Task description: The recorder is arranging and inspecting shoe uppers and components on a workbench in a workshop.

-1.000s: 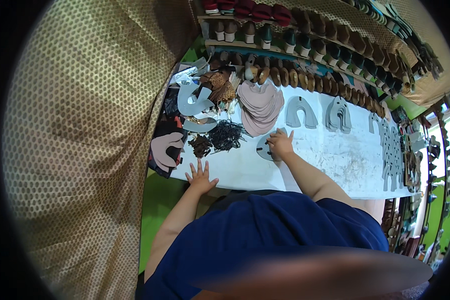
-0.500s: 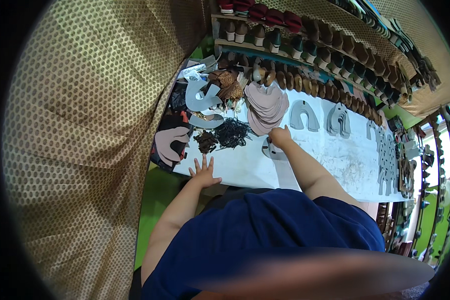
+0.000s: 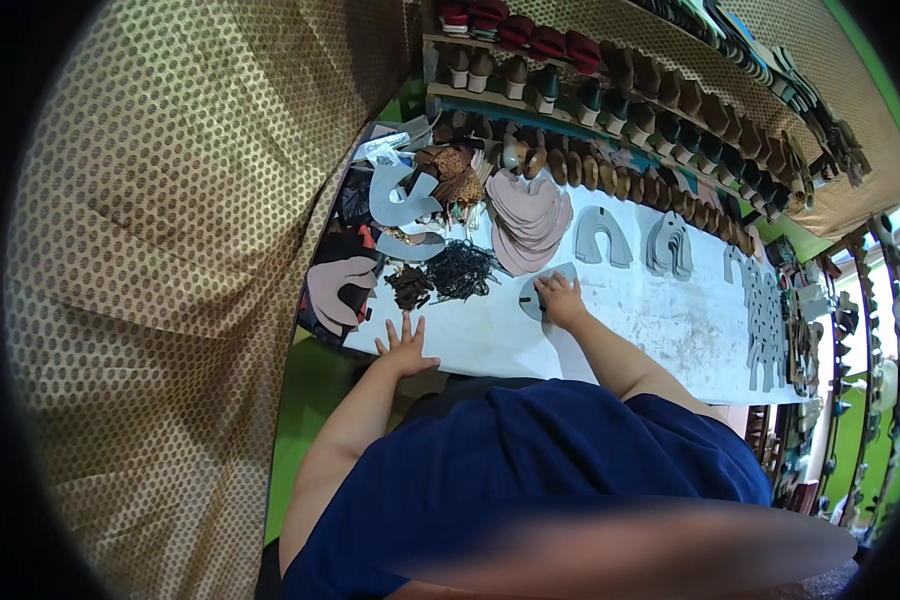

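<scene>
My left hand lies flat on the near edge of the white-covered table, fingers spread, holding nothing. My right hand rests on a grey curved cut-out piece, with its fingers apart and pressed on top; part of the piece is hidden beneath it. Just beyond lies a fanned pile of pinkish-beige curved shoe-upper pieces. Between my hands and the back are a heap of thin black strips and a small pile of dark brown bits.
Grey arch-shaped pieces and another grey stack lie to the right. More grey cut-outs sit at the right end. Pinkish pieces lie far left. Shoe shelves line the back; a patterned curtain hangs left.
My right hand has drawn nearer to me and come down onto the grey piece, which has shifted and shows a broader curve. My left hand has stayed in place.
</scene>
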The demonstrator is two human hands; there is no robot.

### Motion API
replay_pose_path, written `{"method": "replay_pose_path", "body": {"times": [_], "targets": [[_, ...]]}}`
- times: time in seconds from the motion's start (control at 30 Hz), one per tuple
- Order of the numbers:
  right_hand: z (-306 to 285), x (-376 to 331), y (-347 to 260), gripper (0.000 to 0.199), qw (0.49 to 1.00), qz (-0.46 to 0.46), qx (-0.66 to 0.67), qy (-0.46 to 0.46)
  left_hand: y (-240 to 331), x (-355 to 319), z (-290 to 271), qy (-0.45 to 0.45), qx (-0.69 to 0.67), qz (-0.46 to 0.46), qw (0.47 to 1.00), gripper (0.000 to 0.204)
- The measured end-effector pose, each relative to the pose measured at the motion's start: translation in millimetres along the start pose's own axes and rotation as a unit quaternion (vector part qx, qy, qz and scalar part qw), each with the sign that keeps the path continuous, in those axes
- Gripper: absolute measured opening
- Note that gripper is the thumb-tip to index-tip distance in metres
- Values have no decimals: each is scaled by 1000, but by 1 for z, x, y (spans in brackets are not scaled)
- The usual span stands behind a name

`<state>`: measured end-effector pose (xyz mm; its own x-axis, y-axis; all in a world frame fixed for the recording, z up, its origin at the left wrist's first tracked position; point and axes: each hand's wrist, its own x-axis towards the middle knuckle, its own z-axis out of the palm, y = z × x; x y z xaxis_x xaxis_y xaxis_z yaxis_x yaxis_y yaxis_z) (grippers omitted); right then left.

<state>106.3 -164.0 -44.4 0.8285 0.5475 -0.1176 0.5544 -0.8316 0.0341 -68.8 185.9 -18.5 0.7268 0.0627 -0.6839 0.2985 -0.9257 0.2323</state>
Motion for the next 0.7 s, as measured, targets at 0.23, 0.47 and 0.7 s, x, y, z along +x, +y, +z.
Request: {"method": "replay_pose_path", "body": {"times": [0.23,0.47,0.7], "targets": [[-29,-18,-14,55,995,36,40,-81,-3,3,1,3,-6,8,1000,117],[-32,-12,-11,53,995,20,10,-98,-4,6,3,1,-3,9,1000,118],[-41,-22,-13,46,984,27,48,-172,-9,11,7,5,-15,16,1000,118]]}}
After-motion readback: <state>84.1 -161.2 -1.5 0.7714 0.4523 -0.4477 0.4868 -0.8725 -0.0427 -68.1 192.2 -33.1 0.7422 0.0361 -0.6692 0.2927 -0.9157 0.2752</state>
